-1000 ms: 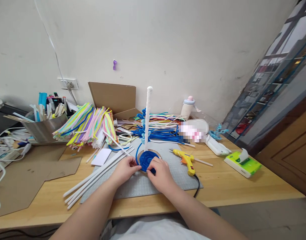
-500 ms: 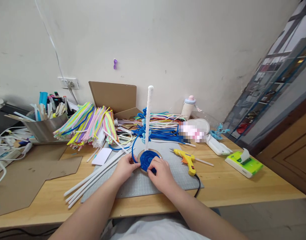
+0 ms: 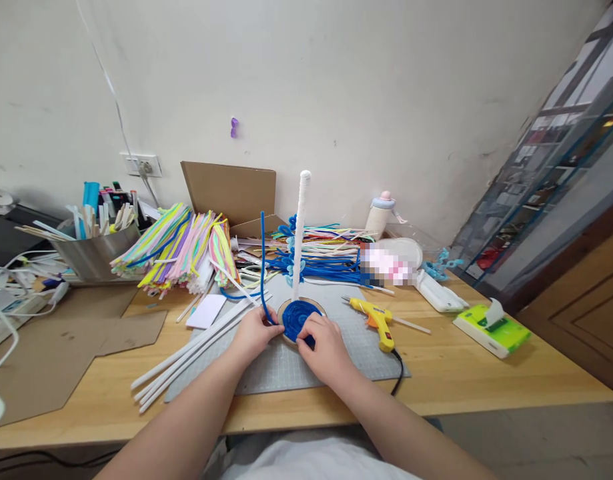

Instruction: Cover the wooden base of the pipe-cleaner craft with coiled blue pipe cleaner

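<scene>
A round base [image 3: 299, 318] with a coiled blue top and a tan rim lies on the grey cutting mat [image 3: 266, 380]. From its back edge rises a white wrapped post [image 3: 299, 233]. My left hand [image 3: 256, 330] pinches a blue pipe cleaner [image 3: 263, 267] at the base's left edge; the strand's free part stands almost straight up. My right hand [image 3: 319, 337] is closed, its fingertips pressed on the front right of the blue coil. Whatever lies beneath those fingertips is hidden.
A yellow glue gun [image 3: 381, 323] lies right of the base, its cord running forward. White rods [image 3: 191, 360] lie on the left. Behind are bundles of coloured pipe cleaners [image 3: 186, 250], blue ones [image 3: 326, 267] and a bottle [image 3: 380, 217]. A green tissue pack [image 3: 491, 330] sits far right.
The blue strand at my left hand has swung from a bent arc behind the base to nearly upright. Both hands stay at the base. The view has shifted slightly.
</scene>
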### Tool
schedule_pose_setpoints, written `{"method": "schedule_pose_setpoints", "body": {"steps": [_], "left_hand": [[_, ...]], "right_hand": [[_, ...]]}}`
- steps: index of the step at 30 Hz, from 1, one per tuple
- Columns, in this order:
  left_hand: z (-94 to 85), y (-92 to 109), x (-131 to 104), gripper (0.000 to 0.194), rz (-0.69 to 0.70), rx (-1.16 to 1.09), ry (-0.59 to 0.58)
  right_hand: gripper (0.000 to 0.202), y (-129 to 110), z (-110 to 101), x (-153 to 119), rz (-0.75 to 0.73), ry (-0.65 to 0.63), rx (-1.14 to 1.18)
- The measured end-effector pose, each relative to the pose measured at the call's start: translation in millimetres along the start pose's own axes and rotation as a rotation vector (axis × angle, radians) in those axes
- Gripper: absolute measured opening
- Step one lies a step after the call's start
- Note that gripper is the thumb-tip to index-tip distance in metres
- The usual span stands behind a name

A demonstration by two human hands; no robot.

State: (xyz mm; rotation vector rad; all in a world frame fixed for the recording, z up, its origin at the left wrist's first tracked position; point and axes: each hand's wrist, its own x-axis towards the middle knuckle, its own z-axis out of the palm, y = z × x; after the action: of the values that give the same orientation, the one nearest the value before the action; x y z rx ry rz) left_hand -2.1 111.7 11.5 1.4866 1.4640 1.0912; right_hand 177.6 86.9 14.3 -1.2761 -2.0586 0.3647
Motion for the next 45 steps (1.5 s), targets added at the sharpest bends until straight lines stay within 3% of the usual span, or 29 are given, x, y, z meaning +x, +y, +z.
{"method": "schedule_pose_setpoints", "body": {"steps": [11, 15, 19, 23, 26, 28, 30, 33, 35, 39, 42, 45], "left_hand": [[1.2, 1.8, 0.1, 0.02, 0.045, 0.049, -0.036], [1.2, 2.2, 0.0, 0.017, 0.093, 0.112, 0.011], [-0.5, 4.4, -1.1, 0.032, 0.18, 0.128, 0.043], [-2.2, 7.1, -2.6, 0.049, 0.23, 0.059, -0.084], [-3.2, 8.9, -3.2, 0.05, 0.238, 0.08, -0.13], [-3.6, 9.8, -3.4, 0.05, 0.248, 0.125, -0.13], [-3.9, 10.3, -3.6, 0.051, 0.252, 0.167, -0.134], [-3.7, 11.0, -3.5, 0.05, 0.262, 0.208, -0.108], [-3.0, 11.7, -3.6, 0.048, 0.275, 0.218, -0.104], [3.4, 13.0, -6.9, 0.047, 0.247, 0.249, -0.082], [15.8, 13.8, -14.9, 0.048, 0.141, 0.329, 0.051], [32.4, 17.3, -27.0, 0.061, 0.042, 0.472, 0.207]], "right_hand": [[0.011, 0.6, 1.1, 0.4, -0.002, 0.0, 0.002], [0.011, 0.0, -0.2, 0.3, -0.004, -0.001, 0.001], [0.011, -0.8, 0.5, -0.7, -0.005, -0.003, 0.006], [0.011, 0.4, -1.3, 0.5, 0.002, -0.015, 0.047], [0.01, 4.0, -10.9, 0.3, 0.004, 0.002, 0.231], [0.018, 6.3, -20.4, -3.7, 0.108, 0.1, 0.416], [0.031, 6.5, -29.5, -11.8, 0.32, 0.185, 0.654], [0.046, 1.8, -38.2, -27.0, 0.62, 0.118, 1.114], [0.049, -2.8, -40.6, -34.3, 0.721, 0.049, 1.33], [0.049, -3.3, -41.0, -33.9, 0.796, 0.065, 1.393], [0.052, 8.6, -37.5, -24.2, 0.785, 0.083, 1.313], [0.053, 24.9, -31.6, -12.5, 0.714, 0.087, 1.173]]}}
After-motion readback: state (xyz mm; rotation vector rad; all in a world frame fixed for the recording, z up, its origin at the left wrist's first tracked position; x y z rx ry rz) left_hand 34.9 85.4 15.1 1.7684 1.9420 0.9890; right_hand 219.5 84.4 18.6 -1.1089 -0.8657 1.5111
